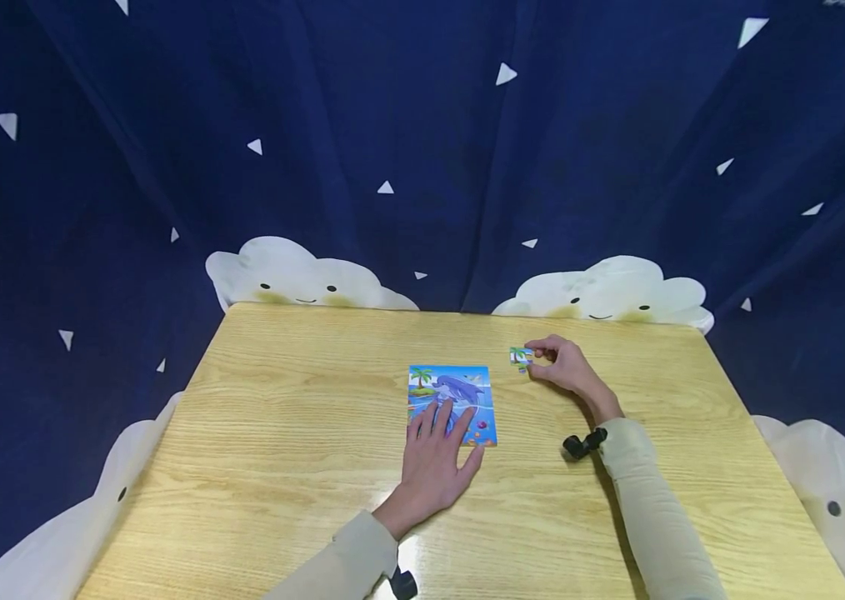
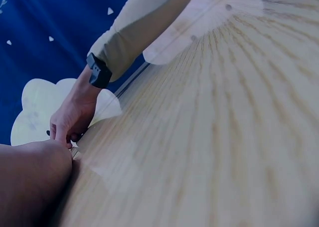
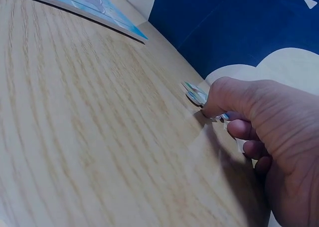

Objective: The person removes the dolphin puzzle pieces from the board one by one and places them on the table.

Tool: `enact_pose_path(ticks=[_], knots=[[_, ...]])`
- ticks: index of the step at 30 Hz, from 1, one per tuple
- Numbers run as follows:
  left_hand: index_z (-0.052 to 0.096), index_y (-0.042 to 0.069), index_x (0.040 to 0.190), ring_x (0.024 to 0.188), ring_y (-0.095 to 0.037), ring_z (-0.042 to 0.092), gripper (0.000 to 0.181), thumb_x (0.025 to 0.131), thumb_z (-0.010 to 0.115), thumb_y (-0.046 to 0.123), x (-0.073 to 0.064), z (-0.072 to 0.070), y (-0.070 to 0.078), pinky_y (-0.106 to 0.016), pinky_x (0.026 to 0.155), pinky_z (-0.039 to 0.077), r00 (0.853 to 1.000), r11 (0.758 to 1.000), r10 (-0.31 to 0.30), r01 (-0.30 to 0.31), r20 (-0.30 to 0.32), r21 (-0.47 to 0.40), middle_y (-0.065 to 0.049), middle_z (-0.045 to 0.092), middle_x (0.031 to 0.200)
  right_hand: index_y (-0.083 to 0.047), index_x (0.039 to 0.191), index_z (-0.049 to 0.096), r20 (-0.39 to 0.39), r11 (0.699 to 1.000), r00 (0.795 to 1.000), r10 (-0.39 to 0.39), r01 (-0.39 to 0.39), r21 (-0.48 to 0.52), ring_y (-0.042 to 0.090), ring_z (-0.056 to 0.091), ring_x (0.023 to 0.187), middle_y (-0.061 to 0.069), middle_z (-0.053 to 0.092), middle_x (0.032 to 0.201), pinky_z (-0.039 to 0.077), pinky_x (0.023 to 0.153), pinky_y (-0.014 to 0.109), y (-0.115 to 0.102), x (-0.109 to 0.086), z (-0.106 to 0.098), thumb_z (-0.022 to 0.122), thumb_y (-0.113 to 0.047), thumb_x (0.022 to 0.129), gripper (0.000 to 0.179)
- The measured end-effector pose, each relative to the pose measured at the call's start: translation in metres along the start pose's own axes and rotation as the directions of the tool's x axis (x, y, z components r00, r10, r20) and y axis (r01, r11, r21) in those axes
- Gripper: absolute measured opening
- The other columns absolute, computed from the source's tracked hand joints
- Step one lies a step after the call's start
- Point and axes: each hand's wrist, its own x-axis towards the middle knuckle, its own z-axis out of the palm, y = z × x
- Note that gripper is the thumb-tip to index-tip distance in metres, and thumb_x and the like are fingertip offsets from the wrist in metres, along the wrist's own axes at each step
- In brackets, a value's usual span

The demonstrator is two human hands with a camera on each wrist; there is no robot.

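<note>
A square dolphin picture board [image 1: 473,379], with a palm tree at its upper left corner, lies flat near the middle of the table. My left hand [image 1: 430,462] rests on its lower part with fingers spread and straight, covering some of the print. To the right and a little farther back, my right hand [image 1: 565,367] pinches a small palm-tree puzzle piece [image 1: 518,357] between thumb and fingers, at its right side. In the right wrist view the piece [image 3: 193,93] is low over or on the wood, partly hidden behind the thumb; whether it touches the table I cannot tell.
The wooden table [image 1: 280,417] reaches past both arms. Behind its far edge hangs a dark blue curtain [image 1: 392,125] with white triangles. White cloud shapes [image 1: 302,275] line the table's back and sides. Each wrist carries a small black camera [image 1: 576,447].
</note>
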Motion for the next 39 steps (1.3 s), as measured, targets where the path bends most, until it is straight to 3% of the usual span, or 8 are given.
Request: enact_pose_path(ticks=[8, 20, 26, 32, 39], knots=[[0.045, 0.029, 0.159, 0.154, -0.037, 0.029, 0.063, 0.105, 0.041, 0.06, -0.001, 0.001, 0.0, -0.057, 0.118, 0.026, 1.0, 1.0, 0.0, 0.0, 0.012, 0.001, -0.012, 0.041, 0.163, 0.0, 0.122, 0.073, 0.019, 0.999, 0.999, 0.037, -0.037, 0.014, 0.026, 0.05, 0.086, 0.013, 0.063, 0.099, 0.039, 0.075, 0.028, -0.003, -0.001, -0.001, 0.08, -0.007, 0.084, 0.04], [0.044, 0.029, 0.16, 0.154, -0.037, 0.028, 0.063, 0.105, 0.041, 0.059, -0.001, -0.002, 0.001, -0.057, 0.118, 0.026, 0.999, 1.0, -0.006, 0.006, 0.034, -0.003, -0.012, 0.04, 0.163, 0.005, 0.128, 0.068, 0.007, 0.999, 1.0, 0.029, -0.029, 0.037, 0.026, 0.05, 0.087, 0.016, 0.063, 0.102, 0.039, 0.075, 0.026, 0.0, -0.004, 0.002, 0.078, -0.005, 0.085, 0.045], [0.042, 0.03, 0.161, 0.155, -0.037, 0.027, 0.063, 0.105, 0.039, 0.06, -0.002, 0.001, 0.0, -0.056, 0.119, 0.025, 0.999, 1.0, -0.008, 0.008, 0.043, 0.004, -0.011, 0.04, 0.164, 0.007, 0.134, 0.064, -0.012, 0.997, 1.0, 0.018, -0.017, 0.075, 0.022, 0.051, 0.079, 0.018, 0.065, 0.099, 0.04, 0.068, 0.022, -0.006, -0.009, 0.006, 0.077, -0.005, 0.087, 0.05], [0.044, 0.029, 0.159, 0.154, -0.037, 0.029, 0.063, 0.105, 0.041, 0.06, -0.001, 0.001, 0.0, -0.056, 0.118, 0.024, 1.0, 1.0, 0.002, -0.002, 0.02, 0.01, -0.012, 0.041, 0.162, 0.007, 0.126, 0.068, -0.046, 0.994, 0.998, -0.032, 0.037, 0.106, 0.018, 0.053, 0.075, 0.019, 0.066, 0.095, 0.043, 0.065, 0.018, -0.021, -0.014, 0.017, 0.078, 0.0, 0.086, 0.042], [0.044, 0.029, 0.159, 0.154, -0.037, 0.029, 0.064, 0.105, 0.041, 0.061, 0.001, -0.003, 0.0, -0.057, 0.119, 0.025, 1.0, 1.0, 0.004, -0.004, 0.016, 0.002, -0.012, 0.041, 0.162, 0.004, 0.116, 0.073, 0.006, 0.99, 0.991, -0.136, 0.135, 0.046, 0.02, 0.055, 0.078, 0.011, 0.066, 0.094, 0.046, 0.069, 0.024, -0.044, -0.017, 0.035, 0.079, -0.003, 0.085, 0.032]])
